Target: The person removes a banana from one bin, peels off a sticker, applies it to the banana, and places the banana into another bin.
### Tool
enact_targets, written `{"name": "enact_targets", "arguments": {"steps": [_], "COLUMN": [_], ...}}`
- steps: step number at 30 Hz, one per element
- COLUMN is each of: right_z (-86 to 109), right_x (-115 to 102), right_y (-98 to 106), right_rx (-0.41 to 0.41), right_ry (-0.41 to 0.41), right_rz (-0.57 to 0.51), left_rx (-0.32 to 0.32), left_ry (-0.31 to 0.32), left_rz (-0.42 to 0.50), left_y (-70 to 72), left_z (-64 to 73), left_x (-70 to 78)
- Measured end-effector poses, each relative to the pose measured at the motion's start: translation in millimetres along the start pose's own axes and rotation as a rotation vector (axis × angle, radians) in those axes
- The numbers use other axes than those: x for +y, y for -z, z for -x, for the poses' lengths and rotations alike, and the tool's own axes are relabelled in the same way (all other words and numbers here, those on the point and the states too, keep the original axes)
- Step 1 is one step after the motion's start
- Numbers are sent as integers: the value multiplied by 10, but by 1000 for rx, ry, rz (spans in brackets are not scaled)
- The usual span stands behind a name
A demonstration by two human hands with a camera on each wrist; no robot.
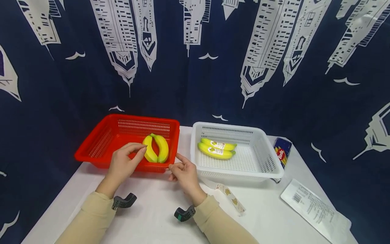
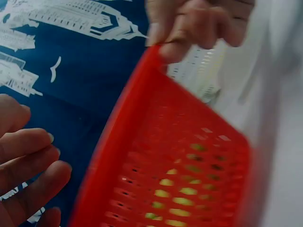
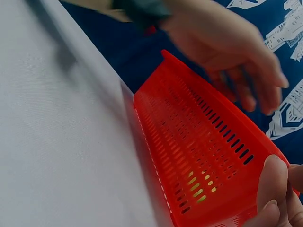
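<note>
A red plastic basket (image 1: 127, 122) stands at the left of the white table, and two yellow bananas (image 1: 164, 149) lie in its right end. At the basket's front right corner, my right hand (image 1: 186, 174) pinches the rim; the right wrist view shows its thumb (image 3: 273, 177) against the outer wall. My left hand (image 1: 125, 162) hovers over the front rim beside the bananas. Its fingers (image 2: 35, 182) are loosely bent, with nothing seen between them. Through the basket's slots, bits of yellow show in both wrist views.
Right of the red basket stands a white basket (image 1: 237, 174) holding two bananas (image 1: 216, 151) with printed labels. In front of it lies a strip of stickers (image 1: 231, 198). A dark blue packet (image 1: 282, 149) leans at its right side, and a silvery printed pouch (image 1: 315, 210) lies nearer.
</note>
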State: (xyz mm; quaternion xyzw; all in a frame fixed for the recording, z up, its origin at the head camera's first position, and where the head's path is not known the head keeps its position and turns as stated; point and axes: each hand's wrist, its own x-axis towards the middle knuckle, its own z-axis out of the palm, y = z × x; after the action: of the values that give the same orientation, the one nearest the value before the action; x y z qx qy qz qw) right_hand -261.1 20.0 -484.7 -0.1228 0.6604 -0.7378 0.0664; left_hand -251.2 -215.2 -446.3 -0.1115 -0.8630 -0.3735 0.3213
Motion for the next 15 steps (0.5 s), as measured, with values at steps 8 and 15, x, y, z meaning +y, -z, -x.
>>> {"name": "enact_targets", "arguments": {"steps": [8,15], "right_z": [0,8], "right_x": [-3,7], "right_y": [22,15], "right_rx": [2,8], "right_ry": [-10,-6], "right_rz": [-2,-14], "left_rx": [-424,-724], "left_ry": [12,-170], "left_rz": [-133,-516], "left_y": [197,91], "left_z": [-857,-1278], "left_x": [22,-223]}}
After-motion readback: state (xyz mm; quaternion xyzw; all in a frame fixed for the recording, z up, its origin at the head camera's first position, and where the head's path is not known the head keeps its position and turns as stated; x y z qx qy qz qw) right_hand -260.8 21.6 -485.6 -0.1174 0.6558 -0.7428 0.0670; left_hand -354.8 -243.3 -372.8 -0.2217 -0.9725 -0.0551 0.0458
